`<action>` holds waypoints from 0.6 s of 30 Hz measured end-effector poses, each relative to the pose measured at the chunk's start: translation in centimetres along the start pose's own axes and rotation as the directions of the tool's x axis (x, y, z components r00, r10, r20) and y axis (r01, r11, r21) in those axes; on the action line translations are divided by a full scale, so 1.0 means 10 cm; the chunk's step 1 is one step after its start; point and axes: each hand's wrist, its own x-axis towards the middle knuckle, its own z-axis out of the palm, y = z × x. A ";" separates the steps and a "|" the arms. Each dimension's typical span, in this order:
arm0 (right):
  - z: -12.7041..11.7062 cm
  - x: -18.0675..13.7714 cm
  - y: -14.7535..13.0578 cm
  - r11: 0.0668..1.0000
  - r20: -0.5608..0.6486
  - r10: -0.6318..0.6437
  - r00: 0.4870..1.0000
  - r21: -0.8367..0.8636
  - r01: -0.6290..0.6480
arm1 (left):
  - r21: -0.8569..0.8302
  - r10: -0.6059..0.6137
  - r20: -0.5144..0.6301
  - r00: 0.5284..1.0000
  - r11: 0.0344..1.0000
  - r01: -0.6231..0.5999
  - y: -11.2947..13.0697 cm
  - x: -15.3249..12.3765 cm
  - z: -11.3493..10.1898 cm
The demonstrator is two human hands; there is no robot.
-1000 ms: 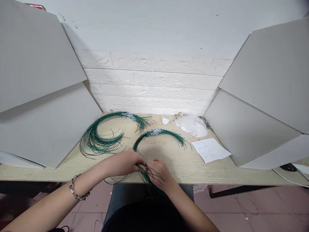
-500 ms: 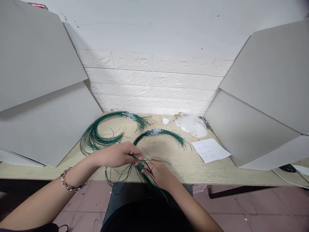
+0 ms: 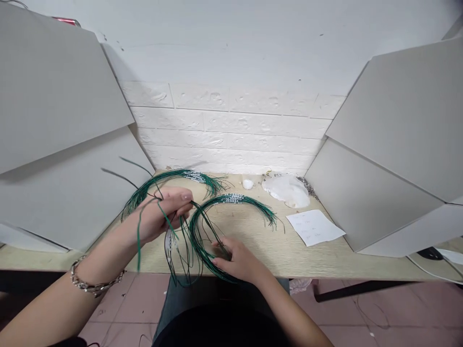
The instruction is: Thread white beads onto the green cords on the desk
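While holding green beaded cords (image 3: 190,231) above the table (image 3: 307,262), left hand (image 3: 159,215) raised, fingers curled shut around them; right hand (image 3: 238,260) lower, fingers pinched on them too.

Paper sheet (image 3: 315,227) right of beaded cords (image 3: 235,198)

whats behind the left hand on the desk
A bundle of green cords with white beads arcs over the pale wood desk behind the left hand; the stretch right behind it is covered.
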 end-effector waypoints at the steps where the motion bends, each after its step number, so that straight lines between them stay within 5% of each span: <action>1: 0.00 0.00 0.00 1.000 -0.014 0.011 1.000 -0.014 -0.011 | -0.043 0.027 -0.039 0.999 0.999 -0.029 0.05 0.00 0.01; 6: 0.01 0.00 0.00 0.996 -0.049 0.000 0.999 -0.093 -0.004 | -0.203 0.222 -0.135 0.966 0.948 -0.246 0.38 -0.03 -0.04; 11: 0.01 -0.02 0.06 0.999 -0.040 0.003 0.999 -0.054 -0.005 | -0.259 0.438 -0.206 0.875 0.838 -0.480 0.77 -0.06 -0.14; 14: 0.00 -0.05 0.12 0.998 -0.069 0.005 0.998 0.065 -0.001 | -0.170 0.417 -0.230 0.879 0.872 -0.458 0.79 -0.03 -0.19; 18: -0.05 -0.18 0.17 0.977 -0.112 0.081 0.990 0.205 -0.057 | -0.139 0.271 -0.106 0.957 0.949 -0.284 0.55 0.04 -0.25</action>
